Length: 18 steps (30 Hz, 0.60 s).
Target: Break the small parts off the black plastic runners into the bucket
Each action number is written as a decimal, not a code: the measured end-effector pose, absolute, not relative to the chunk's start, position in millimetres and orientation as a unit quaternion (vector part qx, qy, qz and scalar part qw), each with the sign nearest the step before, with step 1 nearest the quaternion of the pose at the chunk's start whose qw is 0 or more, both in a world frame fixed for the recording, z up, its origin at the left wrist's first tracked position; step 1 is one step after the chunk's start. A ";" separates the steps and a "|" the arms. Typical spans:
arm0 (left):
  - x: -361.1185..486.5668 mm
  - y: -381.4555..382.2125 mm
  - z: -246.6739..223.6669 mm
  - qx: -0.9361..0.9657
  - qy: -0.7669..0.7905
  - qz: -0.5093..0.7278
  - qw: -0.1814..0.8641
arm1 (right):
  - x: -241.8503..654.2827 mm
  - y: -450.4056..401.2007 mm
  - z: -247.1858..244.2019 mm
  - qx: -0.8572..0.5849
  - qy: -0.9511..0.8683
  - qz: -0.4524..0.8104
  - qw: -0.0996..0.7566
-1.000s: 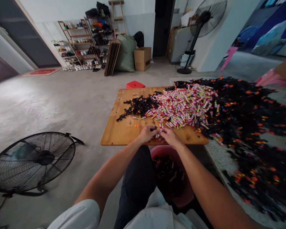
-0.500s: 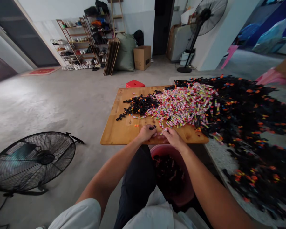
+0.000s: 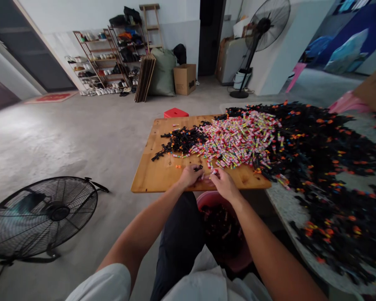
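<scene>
My left hand (image 3: 189, 175) is closed on a small black toy gun (image 3: 198, 168), near the front edge of the wooden board (image 3: 150, 171). Close beside it, my right hand (image 3: 222, 182) pinches a small pink-and-white tube (image 3: 215, 171). Just beyond both hands lies a heap of similar pink, white and yellow tubes (image 3: 238, 138). To its left is a smaller pile of black toy guns (image 3: 183, 140) with orange bits. An orange piece (image 3: 178, 166) rests alone on the board. My fingers partly hide both held items.
Below the board's front edge stands a red tub (image 3: 205, 196) with dark pieces inside. A large heap of black toy guns (image 3: 319, 142) covers the stone-like table (image 3: 288, 209) at right. A floor fan (image 3: 58, 211) stands at left, a red stool (image 3: 175, 113) behind the board.
The view has shifted slightly. My right hand has moved a little closer to my left hand, and the tube has turned in its fingers. Both hands keep their hold.
</scene>
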<state>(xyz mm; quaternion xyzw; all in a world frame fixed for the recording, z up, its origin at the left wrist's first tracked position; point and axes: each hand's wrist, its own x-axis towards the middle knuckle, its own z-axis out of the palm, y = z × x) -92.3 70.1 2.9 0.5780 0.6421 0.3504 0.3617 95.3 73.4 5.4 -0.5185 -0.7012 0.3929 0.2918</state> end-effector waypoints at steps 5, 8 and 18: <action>-93.5 56.1 16.9 0.688 0.594 0.335 0.247 | 130.4 67.9 14.6 -0.485 -0.681 0.455 0.305; -94.2 42.2 29.6 0.809 0.491 0.286 0.153 | 139.4 59.2 29.4 -0.432 -0.699 0.471 0.322; -94.2 24.8 51.2 0.882 0.391 0.238 0.106 | 142.5 44.1 40.8 -0.399 -0.728 0.444 0.337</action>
